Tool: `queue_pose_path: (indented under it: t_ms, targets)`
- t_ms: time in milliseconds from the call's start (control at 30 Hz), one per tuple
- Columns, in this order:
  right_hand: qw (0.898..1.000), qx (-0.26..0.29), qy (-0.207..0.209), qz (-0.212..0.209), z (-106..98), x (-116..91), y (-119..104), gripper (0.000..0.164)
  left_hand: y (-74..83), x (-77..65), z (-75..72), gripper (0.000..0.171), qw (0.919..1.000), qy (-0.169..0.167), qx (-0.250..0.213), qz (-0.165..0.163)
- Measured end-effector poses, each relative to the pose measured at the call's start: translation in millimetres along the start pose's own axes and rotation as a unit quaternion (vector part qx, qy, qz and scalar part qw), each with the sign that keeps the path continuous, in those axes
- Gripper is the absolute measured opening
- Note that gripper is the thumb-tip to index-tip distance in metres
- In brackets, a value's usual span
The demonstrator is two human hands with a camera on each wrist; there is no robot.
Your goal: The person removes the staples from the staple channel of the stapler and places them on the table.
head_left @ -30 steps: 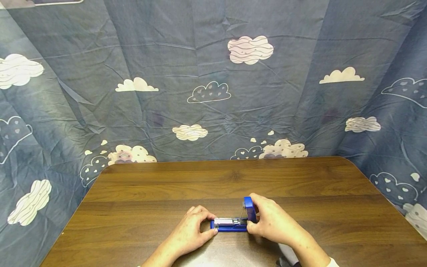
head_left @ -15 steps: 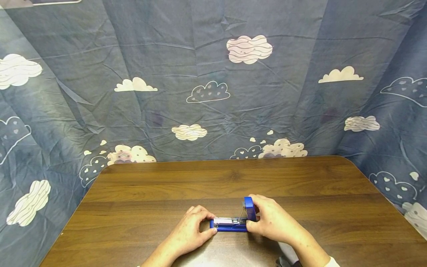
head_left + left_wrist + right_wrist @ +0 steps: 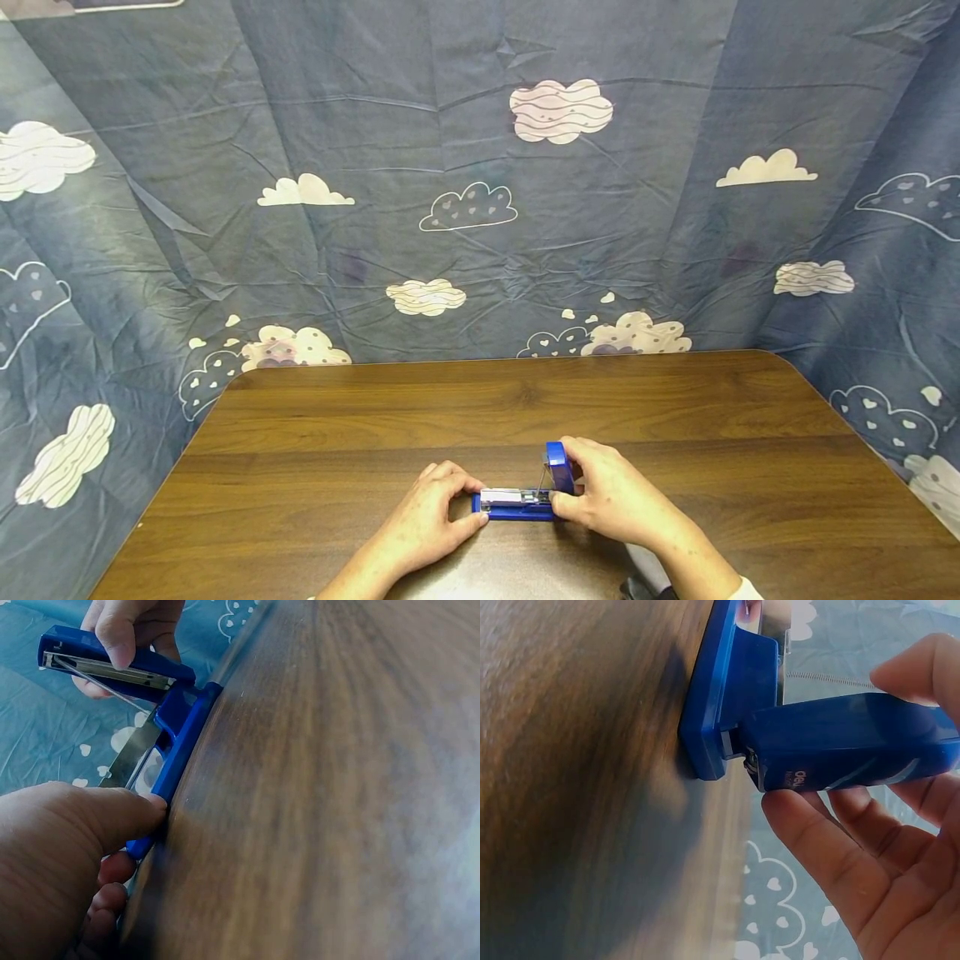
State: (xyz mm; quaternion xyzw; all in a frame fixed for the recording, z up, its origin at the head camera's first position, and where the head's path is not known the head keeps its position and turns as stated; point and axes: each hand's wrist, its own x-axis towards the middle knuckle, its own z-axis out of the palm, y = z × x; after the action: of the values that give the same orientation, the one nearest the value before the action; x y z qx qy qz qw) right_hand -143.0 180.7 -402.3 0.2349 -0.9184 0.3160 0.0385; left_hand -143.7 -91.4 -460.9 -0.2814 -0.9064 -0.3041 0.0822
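A blue stapler [image 3: 517, 515] sits on the table in the head view, its top cover [image 3: 112, 666] swung up from the base [image 3: 187, 742]. The silver staple tray lies exposed along the base, and a thin spring [image 3: 829, 678] stretches between tray and cover. At the front end, my left hand [image 3: 431, 515] pinches the base between thumb and fingers. My right hand [image 3: 618, 498] holds the raised cover near the hinge, with the thumb on its inner side in the left wrist view. Some right fingers are hidden behind the cover in the head view.
The brown wooden table [image 3: 360, 417] stretches away to a rounded far edge. A blue cloth [image 3: 480, 250] with clouds hangs behind it and at both sides. Something grey [image 3: 648, 571] shows partly beneath the right forearm at the front.
The stapler's raised cover and my right thumb have shifted very slightly left. My left hand keeps its place on the base.
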Motion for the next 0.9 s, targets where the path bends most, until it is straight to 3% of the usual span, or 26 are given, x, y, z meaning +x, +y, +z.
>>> queue_pose_path:
  t_ms: [333,900]
  targets:
    - [0.999,-0.041,0.026,-0.007,2.5,0.6,1.2,0.03,-0.5,0.2,1.1,0.026,1.0,0.008,-0.002,0.003]
    - [0.998,-0.057,0.038,-0.012,5.5,0.5,-0.9,0.031,-0.3,-0.4,2.0,0.026,1.0,0.008,-0.004,0.001]
